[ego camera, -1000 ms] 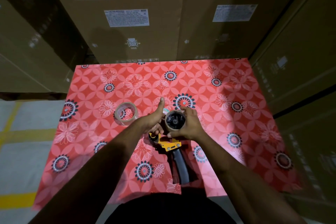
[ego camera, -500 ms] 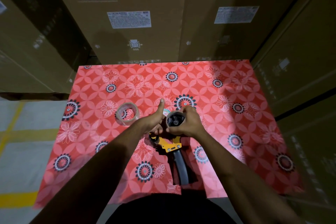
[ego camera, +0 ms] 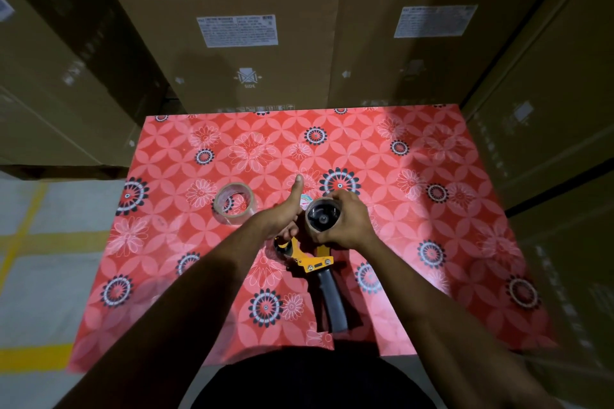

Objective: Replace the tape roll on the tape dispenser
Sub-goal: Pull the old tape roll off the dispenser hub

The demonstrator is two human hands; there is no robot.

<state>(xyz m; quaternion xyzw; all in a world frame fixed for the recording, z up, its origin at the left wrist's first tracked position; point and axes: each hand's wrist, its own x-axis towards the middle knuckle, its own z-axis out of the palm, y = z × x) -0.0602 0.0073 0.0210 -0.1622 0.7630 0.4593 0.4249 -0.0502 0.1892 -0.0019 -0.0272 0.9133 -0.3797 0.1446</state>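
A yellow tape dispenser (ego camera: 310,259) with a dark grey handle (ego camera: 332,299) lies on the red flowered table (ego camera: 415,209), handle toward me. My right hand (ego camera: 345,226) wraps around the tape roll (ego camera: 322,216) that sits on the dispenser's black hub. My left hand (ego camera: 282,216) grips the dispenser's front end, thumb pointing up and away. A second, clear tape roll (ego camera: 234,202) lies flat on the table, just left of my left hand and apart from it.
Tall cardboard boxes (ego camera: 239,26) marked "washing machine" stand against the table's far edge and along its right side (ego camera: 548,109). A grey floor with yellow lines (ego camera: 40,242) lies to the left of the table.
My right hand has closed further over the top of the roll on the hub. The left hand and the dispenser have stayed in place.
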